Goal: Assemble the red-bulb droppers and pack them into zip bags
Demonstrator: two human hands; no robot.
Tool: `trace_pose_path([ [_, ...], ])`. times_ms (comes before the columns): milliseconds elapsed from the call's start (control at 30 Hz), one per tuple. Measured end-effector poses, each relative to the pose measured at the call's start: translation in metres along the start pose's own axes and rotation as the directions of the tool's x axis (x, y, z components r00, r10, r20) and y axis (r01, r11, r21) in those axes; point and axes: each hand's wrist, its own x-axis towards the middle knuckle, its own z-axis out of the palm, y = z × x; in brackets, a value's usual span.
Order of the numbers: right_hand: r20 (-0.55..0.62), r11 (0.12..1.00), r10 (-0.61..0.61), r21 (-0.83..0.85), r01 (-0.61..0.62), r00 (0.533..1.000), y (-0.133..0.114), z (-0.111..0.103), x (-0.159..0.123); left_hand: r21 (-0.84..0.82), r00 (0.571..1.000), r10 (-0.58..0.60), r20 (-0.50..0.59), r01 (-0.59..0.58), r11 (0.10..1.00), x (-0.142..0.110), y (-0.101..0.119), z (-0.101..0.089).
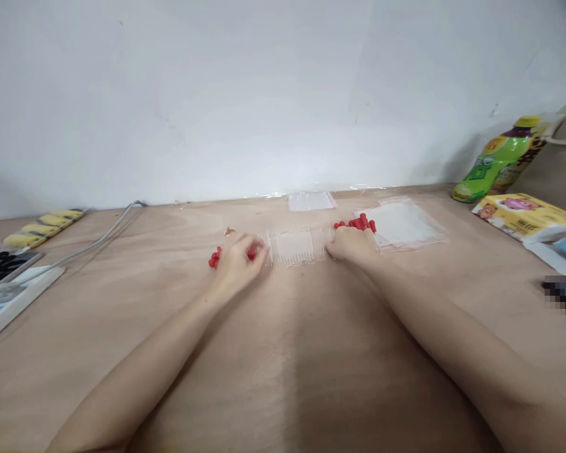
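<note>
A row of thin clear plastic sticks [295, 248] lies side by side on the brown surface, between my two hands. At its left end my left hand [239, 257] is closed, thumb and fingers bent toward each other, slightly blurred. Small red piece [251, 252] shows between those fingers. More red pieces [214, 257] lie just left of that hand. My right hand [351, 243] is closed at the row's right end, fingertips pointing down and mostly hidden. Behind its knuckles is a pile of red, peg-shaped pieces [361, 222].
Clear plastic bags [408, 223] lie flat on the right, with a smaller bag [311, 201] by the wall. Farther right are a green bottle [497, 160] and a yellow packet [531, 214]. A grey cable [106, 236] runs to a white power strip [23, 302] at left.
</note>
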Motion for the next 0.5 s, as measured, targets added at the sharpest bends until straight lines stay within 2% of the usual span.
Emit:
trace_pose_path([
  [67, 0.008, 1.000, 0.011, -0.008, -0.011, 1.000, -0.001, 0.000, 0.002, 0.174, 0.995, -0.098, 0.026, 0.092, 0.980, 0.023, -0.013, -0.010],
  [133, 0.010, 1.000, 0.011, 0.003, -0.011, 1.000, 0.000, 0.001, 0.002, 0.210, 0.972, -0.050, 0.229, 0.001, 0.978, 0.043, -0.024, -0.017],
  [167, 0.003, 1.000, 0.002, 0.015, -0.002, 1.000, 0.002, 0.002, 0.001, 0.170, 0.932, 0.018, 0.361, -0.085, 0.982, 0.051, -0.029, -0.019],
  [233, -0.043, 0.998, -0.032, 0.044, 0.034, 0.999, 0.007, 0.004, -0.003, 0.083, 0.828, 0.103, 0.551, -0.177, 0.981, 0.058, -0.034, -0.020],
  [267, -0.084, 0.996, -0.055, 0.059, 0.060, 0.995, 0.011, 0.005, -0.006, 0.055, 0.786, 0.115, 0.608, -0.186, 0.981, 0.059, -0.036, -0.020],
  [300, -0.135, 0.993, -0.077, 0.074, 0.088, 0.988, 0.015, 0.006, -0.009, 0.043, 0.761, 0.105, 0.640, -0.172, 0.984, 0.058, -0.037, -0.020],
  [367, -0.237, 0.985, -0.111, 0.100, 0.138, 0.965, 0.022, 0.009, -0.017, 0.027, 0.743, 0.073, 0.666, -0.122, 0.992, 0.054, -0.038, -0.018],
  [400, -0.278, 0.980, -0.127, 0.111, 0.163, 0.952, 0.026, 0.010, -0.022, 0.014, 0.748, 0.067, 0.661, -0.101, 0.995, 0.052, -0.038, -0.018],
  [500, -0.345, 0.955, -0.177, 0.166, 0.245, 0.922, 0.034, 0.018, -0.032, -0.031, 0.796, 0.089, 0.599, -0.087, 0.996, 0.048, -0.039, -0.019],
])
